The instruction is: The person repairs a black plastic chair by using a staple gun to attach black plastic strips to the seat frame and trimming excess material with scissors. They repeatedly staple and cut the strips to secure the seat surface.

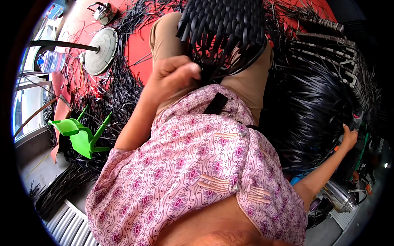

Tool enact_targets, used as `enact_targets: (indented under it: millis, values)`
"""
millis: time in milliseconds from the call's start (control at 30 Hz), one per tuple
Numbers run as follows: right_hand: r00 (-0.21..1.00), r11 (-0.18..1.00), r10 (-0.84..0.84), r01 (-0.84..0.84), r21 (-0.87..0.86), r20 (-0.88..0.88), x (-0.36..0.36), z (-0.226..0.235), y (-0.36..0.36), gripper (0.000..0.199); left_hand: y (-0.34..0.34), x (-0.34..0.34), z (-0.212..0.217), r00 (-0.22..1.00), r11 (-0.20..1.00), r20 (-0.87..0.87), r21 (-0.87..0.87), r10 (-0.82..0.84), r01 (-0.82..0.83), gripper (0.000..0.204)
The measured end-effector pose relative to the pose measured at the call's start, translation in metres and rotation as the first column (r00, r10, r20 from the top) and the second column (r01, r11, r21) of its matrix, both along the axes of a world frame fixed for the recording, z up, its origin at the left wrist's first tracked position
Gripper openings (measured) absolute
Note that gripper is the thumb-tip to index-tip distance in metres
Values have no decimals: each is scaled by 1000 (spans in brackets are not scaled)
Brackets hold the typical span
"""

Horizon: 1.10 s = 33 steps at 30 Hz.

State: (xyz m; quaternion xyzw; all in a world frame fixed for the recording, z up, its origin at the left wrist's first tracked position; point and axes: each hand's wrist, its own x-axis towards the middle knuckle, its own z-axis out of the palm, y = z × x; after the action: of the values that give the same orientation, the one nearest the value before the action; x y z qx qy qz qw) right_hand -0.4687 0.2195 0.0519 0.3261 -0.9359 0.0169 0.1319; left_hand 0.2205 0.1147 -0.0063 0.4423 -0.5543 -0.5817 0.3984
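A woven piece of flat black strips (227,20) lies across my knees. Its lower part is an open fringe of loose strips hanging between my legs. My left hand (176,76) is curled closed just left of this fringe, thumb against the fingers. Whatever it may hold is hidden. My right hand (349,137) is stretched far out to the right, its fingers around a tool with a red and grey handle (358,117). The tool's kind is too small to tell. Beside that hand spreads a large heap of glossy black strips (318,110).
A green plastic chair-shaped piece (84,137) sits to the left among black strips. Farther back are a round grey disc base (101,51), a water jug (53,61) and a metal kettle (102,13) on red flooring (137,45). A glass-and-metal jug (340,197) stands near my right elbow.
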Motion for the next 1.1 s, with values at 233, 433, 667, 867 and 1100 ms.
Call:
enact_targets:
  millis: [233, 433, 667, 867, 1100]
  values:
    - [987, 993, -90, 99, -65, 135, -34, -74, 8, 59, -3, -13, -29, 978, 962, -106, 192, -177, 195, 25]
    - [993, 980, -25, 46, -196, 113, -21, -55, 32, 56, -11, -32, -36, 995, 981, -53, 170, -86, 94, 26]
    - [958, 708, 240, -63, -703, 157, 15, 32, 73, 72, -12, -51, -37, 915, 919, -228, 135, -334, 370, 33]
    - [704, 62, 701, -218, -974, -113, 192, 90, 80, 40, -5, -62, -48, 996, 996, -45, -53, -79, 77, 27]
    - [303, 8, 953, 10, -1000, 10, 341, 51, 45, 66, 9, -54, -36, 957, 965, -168, -69, 237, -252, 28]
